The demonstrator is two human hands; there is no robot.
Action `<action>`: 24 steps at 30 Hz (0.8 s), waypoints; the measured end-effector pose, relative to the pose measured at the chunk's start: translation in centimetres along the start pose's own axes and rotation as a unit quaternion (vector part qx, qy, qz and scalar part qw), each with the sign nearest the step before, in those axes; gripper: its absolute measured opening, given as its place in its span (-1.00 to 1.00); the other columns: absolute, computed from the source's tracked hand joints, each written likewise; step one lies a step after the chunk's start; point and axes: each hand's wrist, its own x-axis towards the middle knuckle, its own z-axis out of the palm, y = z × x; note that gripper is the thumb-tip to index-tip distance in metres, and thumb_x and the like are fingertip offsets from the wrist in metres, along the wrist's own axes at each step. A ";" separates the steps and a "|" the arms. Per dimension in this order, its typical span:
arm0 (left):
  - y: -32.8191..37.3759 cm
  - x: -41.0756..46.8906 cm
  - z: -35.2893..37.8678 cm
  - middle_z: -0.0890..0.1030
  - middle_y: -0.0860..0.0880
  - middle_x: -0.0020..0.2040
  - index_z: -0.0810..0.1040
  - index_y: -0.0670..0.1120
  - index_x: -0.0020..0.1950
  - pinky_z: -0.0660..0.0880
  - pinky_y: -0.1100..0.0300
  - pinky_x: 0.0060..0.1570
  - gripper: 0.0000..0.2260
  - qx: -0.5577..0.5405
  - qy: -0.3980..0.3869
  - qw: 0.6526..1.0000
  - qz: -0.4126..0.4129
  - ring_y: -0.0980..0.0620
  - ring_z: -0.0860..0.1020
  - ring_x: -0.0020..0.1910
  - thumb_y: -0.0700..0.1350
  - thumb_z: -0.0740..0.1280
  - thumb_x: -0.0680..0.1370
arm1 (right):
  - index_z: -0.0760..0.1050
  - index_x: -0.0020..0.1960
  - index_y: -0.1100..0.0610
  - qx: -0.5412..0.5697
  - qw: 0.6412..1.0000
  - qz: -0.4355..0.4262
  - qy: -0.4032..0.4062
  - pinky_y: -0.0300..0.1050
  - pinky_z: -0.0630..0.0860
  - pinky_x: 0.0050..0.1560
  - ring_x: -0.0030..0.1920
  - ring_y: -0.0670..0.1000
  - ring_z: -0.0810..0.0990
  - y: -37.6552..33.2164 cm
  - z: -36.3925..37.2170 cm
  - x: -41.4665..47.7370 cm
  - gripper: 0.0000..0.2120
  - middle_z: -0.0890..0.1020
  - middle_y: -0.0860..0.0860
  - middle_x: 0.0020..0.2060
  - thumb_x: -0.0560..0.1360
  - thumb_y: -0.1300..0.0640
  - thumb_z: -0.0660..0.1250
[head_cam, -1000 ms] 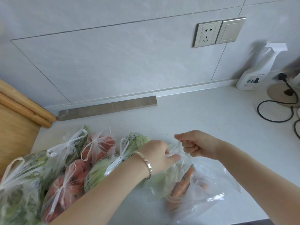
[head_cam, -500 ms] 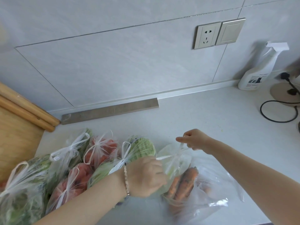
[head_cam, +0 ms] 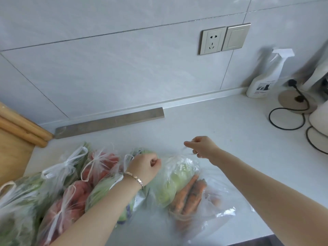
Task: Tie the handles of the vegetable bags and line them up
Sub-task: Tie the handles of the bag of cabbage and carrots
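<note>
Just under the fingertips [head_cam: 188, 144] of the right hand [head_cam: 202, 147], handle strip [head_cam: 184, 150] too thin and glassy to trace. Hidden inside the curled fingers [head_cam: 154, 161] of the left hand [head_cam: 144, 167], whatever is gripped. Well left of those fingers, greens bag [head_cam: 16, 210] cut by the edge. Far right of both, blurred spray bottle [head_cam: 264, 75] and cropped white appliance [head_cam: 319, 119].

No words or numbers can be read; the spray bottle [head_cam: 264, 75], well beyond the right hand [head_cam: 201, 147], carries a label too blurred to read.
</note>
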 end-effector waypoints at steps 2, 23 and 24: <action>1.6 0.6 -0.9 0.42 0.03 -0.39 0.39 -0.04 -0.31 0.28 0.31 -0.28 -0.82 -0.007 0.007 0.999 -0.041 0.04 0.45 -0.32 -0.13 0.28 0.49 | 0.46 0.08 0.15 -0.052 0.998 -0.006 -0.021 -0.24 0.44 -0.26 -0.25 -0.01 0.49 -0.3 -1.3 -1.3 -0.75 0.55 0.07 -0.14 0.46 0.06 0.34; 10.9 -4.1 3.2 0.55 -0.06 0.13 0.50 -0.04 0.14 0.42 0.14 0.01 -0.78 0.089 -0.140 0.977 0.132 -0.09 0.52 0.11 -0.15 0.18 0.54 | 0.22 -0.41 0.09 -0.432 0.896 0.106 0.011 -0.20 0.37 -0.30 -0.21 0.10 0.45 7.1 -7.3 -8.1 -0.69 0.36 0.00 -0.42 0.48 0.16 0.20; 10.6 -3.7 2.5 0.60 -0.07 0.05 0.53 -0.07 0.06 0.42 0.14 -0.07 -0.82 0.019 -0.091 0.991 0.097 -0.11 0.55 0.01 -0.19 0.17 0.54 | 0.23 -0.42 0.11 -0.398 0.912 0.084 0.042 -0.20 0.35 -0.34 -0.23 0.11 0.46 6.5 -7.4 -8.1 -0.68 0.38 0.02 -0.43 0.49 0.16 0.17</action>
